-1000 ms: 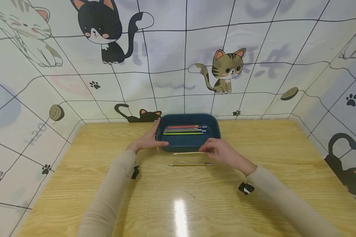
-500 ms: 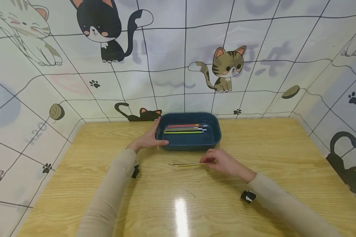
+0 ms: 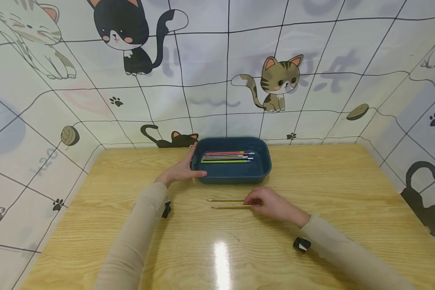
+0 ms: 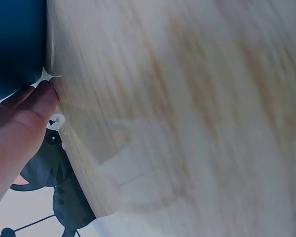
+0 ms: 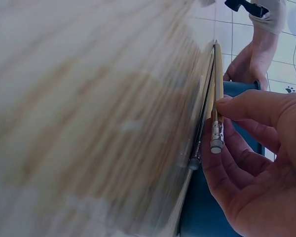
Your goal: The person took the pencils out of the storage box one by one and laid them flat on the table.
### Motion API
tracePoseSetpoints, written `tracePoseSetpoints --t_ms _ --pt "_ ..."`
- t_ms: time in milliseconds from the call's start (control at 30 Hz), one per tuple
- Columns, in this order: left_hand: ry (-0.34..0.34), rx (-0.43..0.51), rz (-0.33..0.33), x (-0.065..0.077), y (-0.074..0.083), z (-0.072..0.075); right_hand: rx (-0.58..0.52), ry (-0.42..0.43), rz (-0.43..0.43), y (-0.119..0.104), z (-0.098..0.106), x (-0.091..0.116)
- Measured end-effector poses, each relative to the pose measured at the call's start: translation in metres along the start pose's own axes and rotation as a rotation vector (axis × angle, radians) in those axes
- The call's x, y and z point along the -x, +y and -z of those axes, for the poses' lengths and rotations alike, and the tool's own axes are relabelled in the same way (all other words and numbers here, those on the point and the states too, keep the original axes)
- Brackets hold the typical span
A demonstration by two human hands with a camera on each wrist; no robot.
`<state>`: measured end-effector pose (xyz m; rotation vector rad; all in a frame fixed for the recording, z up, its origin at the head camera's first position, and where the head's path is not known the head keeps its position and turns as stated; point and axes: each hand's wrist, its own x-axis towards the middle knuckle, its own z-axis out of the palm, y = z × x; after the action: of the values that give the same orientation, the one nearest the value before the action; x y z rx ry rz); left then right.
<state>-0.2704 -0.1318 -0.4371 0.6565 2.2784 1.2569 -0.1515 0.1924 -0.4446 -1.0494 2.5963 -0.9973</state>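
A dark blue rectangular bin (image 3: pixel 235 174) stands at the back of the table, with several coloured pencils (image 3: pixel 224 157) lying in it. My left hand (image 3: pixel 179 171) spans the bin's left end, thumb at its near rim; in the left wrist view its fingers (image 4: pixel 39 101) lie extended against the outer wall. In front of the bin my right hand (image 3: pixel 270 203) pinches a yellowish pencil (image 3: pixel 228 207) near its eraser end. Another yellowish pencil (image 3: pixel 224 200) lies just behind, roughly parallel, its right end hidden by the hand. The right wrist view shows the held pencil's silver ferrule (image 5: pixel 217 133) beside the thumb.
The light wooden table (image 3: pixel 188 245) extends toward me and out to both sides. Close behind the bin rises a cat-printed, grid-lined wall covering (image 3: pixel 206 104). A small black device (image 3: pixel 302 244) sits below the right wrist and another (image 3: pixel 166 209) by the left.
My right hand has moved toward me with its pencil, from the bin's near edge to the near side of the other pencil. My left hand has stayed at the bin.
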Motion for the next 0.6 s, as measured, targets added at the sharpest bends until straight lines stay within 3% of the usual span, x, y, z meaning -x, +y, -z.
tracePoseSetpoints --t_ms 267,600 --pt "-0.019 0.013 0.016 0.015 0.030 0.002 0.083 0.002 0.047 -0.002 -0.002 -0.002" --pt "-0.007 0.018 0.018 0.017 0.031 0.001 0.139 0.017 0.042 -0.005 -0.003 -0.005"
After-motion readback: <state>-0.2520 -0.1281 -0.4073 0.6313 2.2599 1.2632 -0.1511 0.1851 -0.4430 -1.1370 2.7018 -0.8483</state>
